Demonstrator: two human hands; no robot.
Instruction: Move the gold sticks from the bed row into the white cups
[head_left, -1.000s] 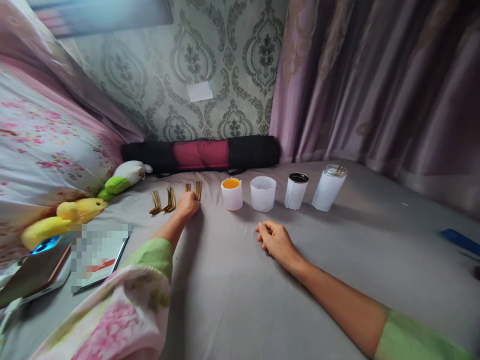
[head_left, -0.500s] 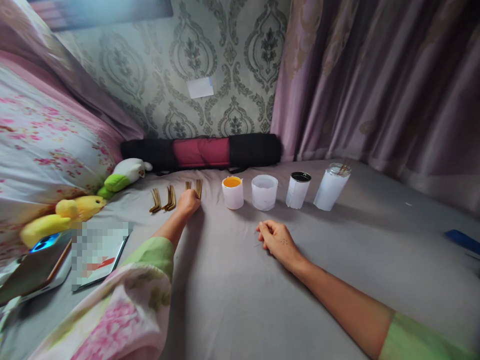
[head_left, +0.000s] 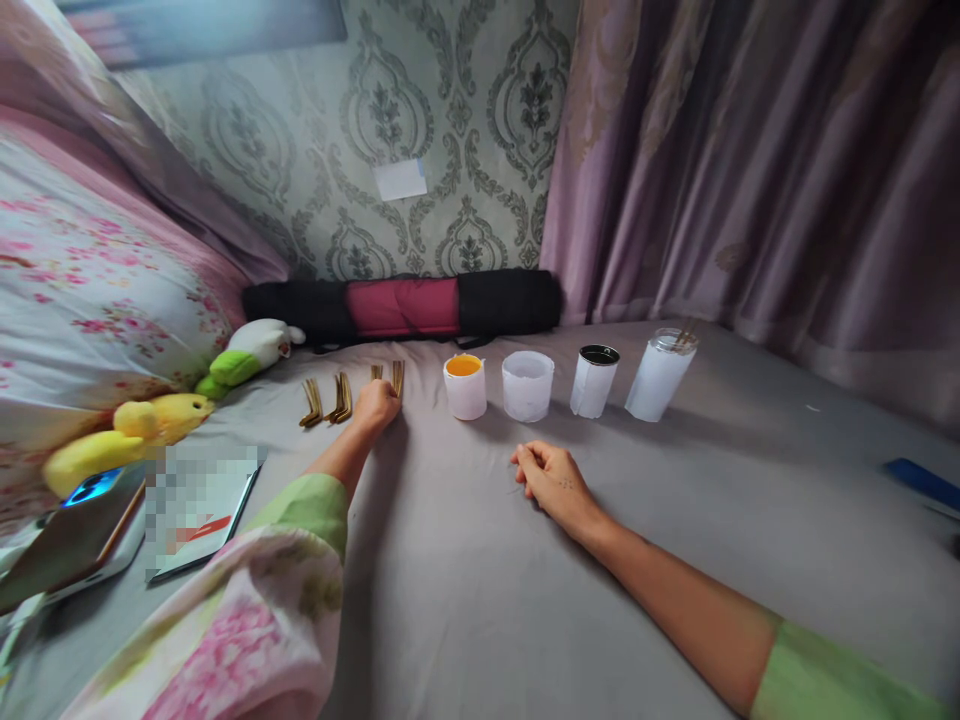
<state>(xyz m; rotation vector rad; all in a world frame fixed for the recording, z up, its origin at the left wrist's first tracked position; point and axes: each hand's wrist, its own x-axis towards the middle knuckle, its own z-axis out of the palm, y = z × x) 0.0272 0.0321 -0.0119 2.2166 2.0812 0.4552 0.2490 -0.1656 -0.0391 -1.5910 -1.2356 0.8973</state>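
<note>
My left hand (head_left: 377, 402) reaches out to a row of thin golden sticks. Its fingers are closed over the lower part of the right-hand bundles (head_left: 397, 374), and the fingertips are hidden. Two more bundles of golden sticks (head_left: 341, 397), bent at their near ends, lie left of it. On the sheet in front of the containers rests my right hand (head_left: 556, 482), fingers loosely curled together with nothing visible in them. Beyond it stand a white-wrapped cup with orange inside (head_left: 466, 392), a translucent white tub (head_left: 528, 392), a white-wrapped can (head_left: 595, 386) and a tall white-wrapped jar with thin brown sticks (head_left: 660, 380).
A black and red roll-shaped bag (head_left: 405, 306) lies along the wall. Plush toys (head_left: 244, 352), a tablet-like device (head_left: 206, 510) and a phone (head_left: 75, 530) are on the left. At the far right lies a blue object (head_left: 930, 482) on the grey sheet (head_left: 465, 600).
The view has shifted very slightly. Both hands keep almost the same places, and the containers and golden sticks show no clear movement.
</note>
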